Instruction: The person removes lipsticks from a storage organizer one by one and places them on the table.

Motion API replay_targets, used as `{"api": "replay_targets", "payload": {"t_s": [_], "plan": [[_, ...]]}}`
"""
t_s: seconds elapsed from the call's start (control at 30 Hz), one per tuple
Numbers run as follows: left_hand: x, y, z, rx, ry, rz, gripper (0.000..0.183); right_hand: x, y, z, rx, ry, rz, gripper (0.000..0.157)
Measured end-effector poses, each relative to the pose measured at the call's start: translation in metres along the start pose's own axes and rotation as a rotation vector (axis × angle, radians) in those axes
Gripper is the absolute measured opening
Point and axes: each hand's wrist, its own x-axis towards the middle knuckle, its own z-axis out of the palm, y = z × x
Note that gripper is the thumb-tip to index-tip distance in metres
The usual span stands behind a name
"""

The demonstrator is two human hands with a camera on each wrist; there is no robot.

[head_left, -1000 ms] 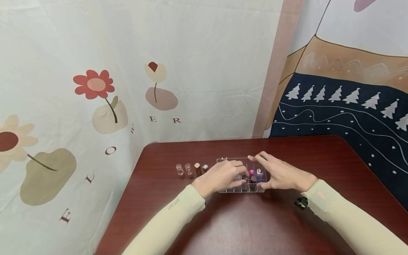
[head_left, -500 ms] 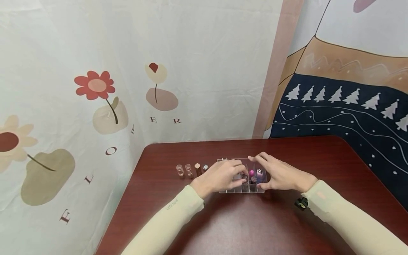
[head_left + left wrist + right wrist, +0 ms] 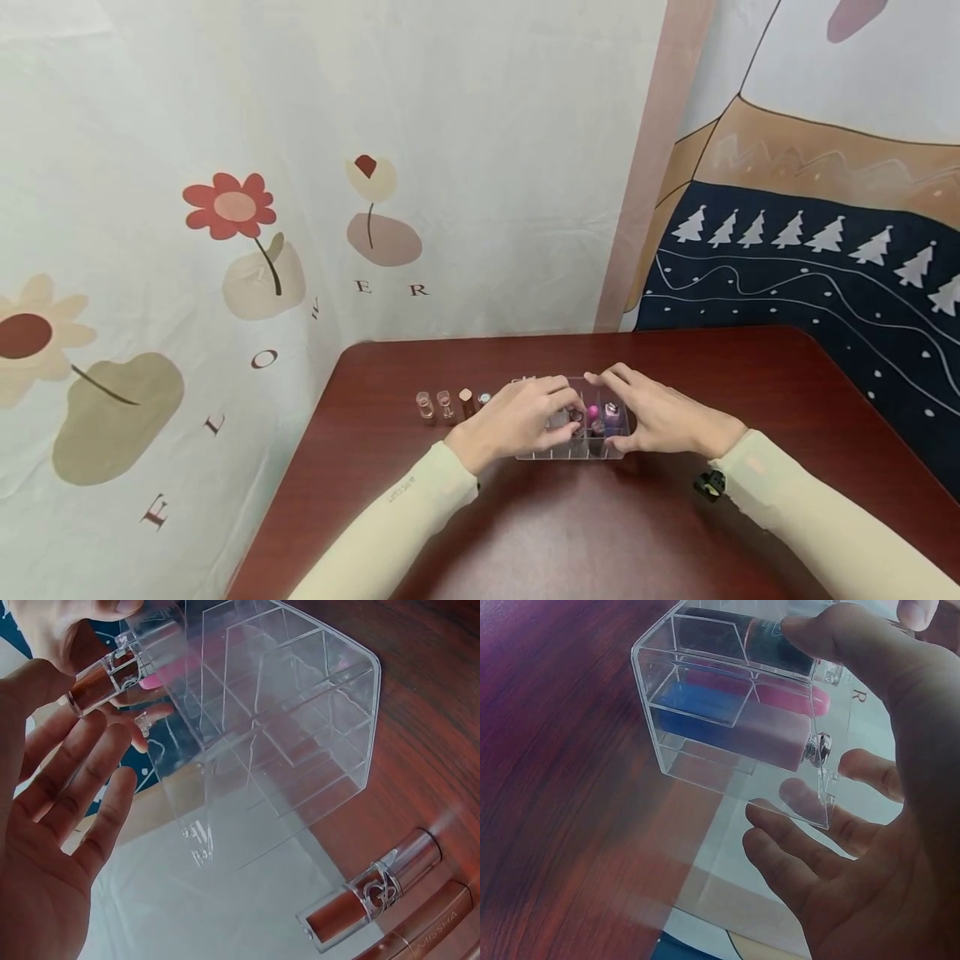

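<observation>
A clear compartmented organizer box [image 3: 536, 454] stands on the table between both hands. My left hand [image 3: 513, 417] reaches over it. Between thumb and fingers this hand pinches a lip gloss tube [image 3: 97, 686] with brown-red contents, at the openings in the left wrist view. My right hand [image 3: 663, 412] grips the box's right end, thumb on the near side and fingers on the far side. Inside that end sit a blue and lilac tube [image 3: 769, 739] with a silver knob, a bright pink tube [image 3: 791, 697] and a dark tube [image 3: 780, 641] beside the thumb.
Left of the box, several lip tubes stand in a row, among them a clear-capped one [image 3: 425, 406] and a brown one [image 3: 467, 403]. The left wrist view has a lip gloss [image 3: 337, 915] and a tube marked MISSHA [image 3: 435, 928]. Printed cloth [image 3: 480, 167] hangs behind the table.
The head view has tilted slightly, so the scene sits a little lower. Both hands stay almost in place at the box, the left fingers shifting only slightly.
</observation>
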Motion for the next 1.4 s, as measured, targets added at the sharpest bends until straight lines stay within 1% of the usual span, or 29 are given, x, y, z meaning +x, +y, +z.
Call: {"api": "replay_targets", "payload": {"t_s": [0.2,0.33,0.63,0.87,1.1,1.27,1.4], "plan": [[-0.003,0.001,-0.005,0.003,0.048,0.016,0.017,-0.001,0.000,0.001,-0.004,-0.002,0.003,0.096],[-0.006,-0.001,-0.008,0.014,0.067,0.018,0.019,0.000,-0.001,0.001,-0.002,-0.004,0.002,0.096],[-0.011,-0.003,-0.015,-0.008,0.101,-0.009,0.017,0.000,-0.001,0.001,-0.001,-0.009,0.012,0.097],[-0.017,-0.006,-0.020,0.004,0.108,-0.035,0.016,-0.001,0.000,0.002,-0.001,-0.002,0.011,0.097],[-0.022,-0.010,-0.027,0.005,0.111,-0.042,0.015,-0.001,0.001,0.003,-0.005,0.003,0.002,0.098],[-0.026,-0.013,-0.032,0.006,0.141,-0.043,0.015,-0.001,0.001,0.003,-0.009,0.003,0.004,0.098],[-0.030,-0.015,-0.035,0.009,0.155,-0.061,0.013,-0.001,0.001,0.003,-0.013,0.004,0.005,0.098]]}}
